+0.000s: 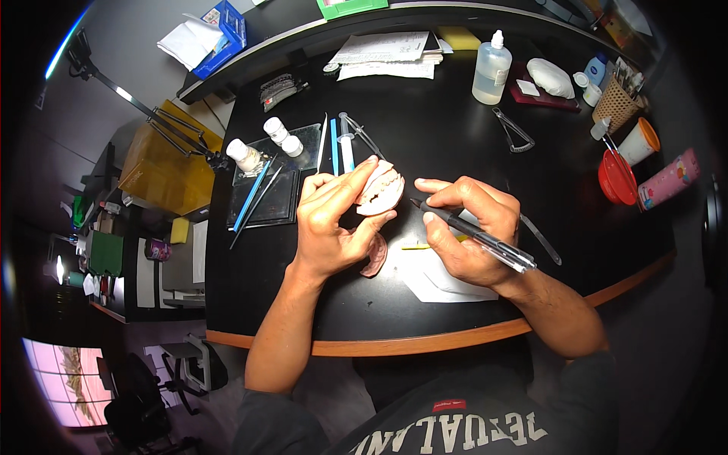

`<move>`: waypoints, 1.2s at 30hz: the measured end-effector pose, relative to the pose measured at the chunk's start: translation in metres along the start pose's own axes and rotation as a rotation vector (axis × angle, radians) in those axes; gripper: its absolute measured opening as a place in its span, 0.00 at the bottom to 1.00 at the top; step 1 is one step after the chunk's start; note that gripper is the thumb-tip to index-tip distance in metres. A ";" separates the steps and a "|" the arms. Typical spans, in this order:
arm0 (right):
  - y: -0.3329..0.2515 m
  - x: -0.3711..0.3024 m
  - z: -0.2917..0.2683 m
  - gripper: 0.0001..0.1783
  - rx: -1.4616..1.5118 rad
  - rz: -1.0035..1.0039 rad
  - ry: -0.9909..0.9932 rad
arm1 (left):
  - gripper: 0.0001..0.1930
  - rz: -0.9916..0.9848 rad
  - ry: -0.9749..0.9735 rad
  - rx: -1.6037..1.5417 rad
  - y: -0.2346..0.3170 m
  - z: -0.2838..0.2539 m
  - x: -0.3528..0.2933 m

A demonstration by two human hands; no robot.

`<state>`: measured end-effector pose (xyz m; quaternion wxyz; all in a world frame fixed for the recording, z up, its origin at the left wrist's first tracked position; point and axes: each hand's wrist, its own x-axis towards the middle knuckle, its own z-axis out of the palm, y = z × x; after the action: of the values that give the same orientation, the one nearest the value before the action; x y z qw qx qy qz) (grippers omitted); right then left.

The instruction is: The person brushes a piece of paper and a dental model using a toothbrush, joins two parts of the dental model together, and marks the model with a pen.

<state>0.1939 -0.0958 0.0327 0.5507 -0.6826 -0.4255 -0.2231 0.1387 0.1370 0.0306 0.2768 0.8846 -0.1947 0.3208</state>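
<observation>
My left hand (pixel 324 224) is closed around a pale pink dental cast (pixel 382 191), with its row of teeth facing right. Fingers and thumb cover its left side and ends. My right hand (pixel 476 216) grips a black and clear pen (pixel 497 246), its tip pointing left, a short gap from the cast. Below the left hand, a second, darker pink arch-shaped piece (pixel 374 256) lies on the table, partly hidden. White paper (pixel 426 279) rests under the right hand, beside a thin yellow stick (pixel 413 246).
Left on the black table (pixel 425 334) are small white bottles (pixel 244 155), a dark slab (pixel 262 199), blue-handled tools (pixel 256 193) and a syringe (pixel 346 144). Farther right stand a squeeze bottle (pixel 491 72), metal calipers (pixel 513 133) and a red bowl (pixel 616 180). Papers (pixel 387 53) lie behind.
</observation>
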 end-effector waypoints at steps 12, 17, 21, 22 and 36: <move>-0.004 0.000 -0.001 0.09 0.006 0.022 -0.044 | 0.38 0.025 0.022 0.015 0.000 0.001 0.001; -0.004 0.000 0.000 0.10 0.005 0.007 -0.038 | 0.38 0.025 0.015 0.015 0.000 0.000 0.000; -0.005 0.000 -0.001 0.10 0.010 0.012 -0.043 | 0.38 0.037 0.017 0.013 -0.001 0.003 0.000; -0.005 0.000 -0.002 0.10 0.002 0.013 -0.046 | 0.38 0.038 0.015 0.012 -0.001 0.003 0.000; -0.007 0.006 -0.002 0.10 0.014 0.130 -0.033 | 0.33 -0.317 0.073 -0.602 0.004 0.005 -0.002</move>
<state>0.1918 -0.0950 0.0415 0.5615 -0.7086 -0.3908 -0.1728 0.1373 0.1306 0.0273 0.5787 0.7705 -0.1306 0.2332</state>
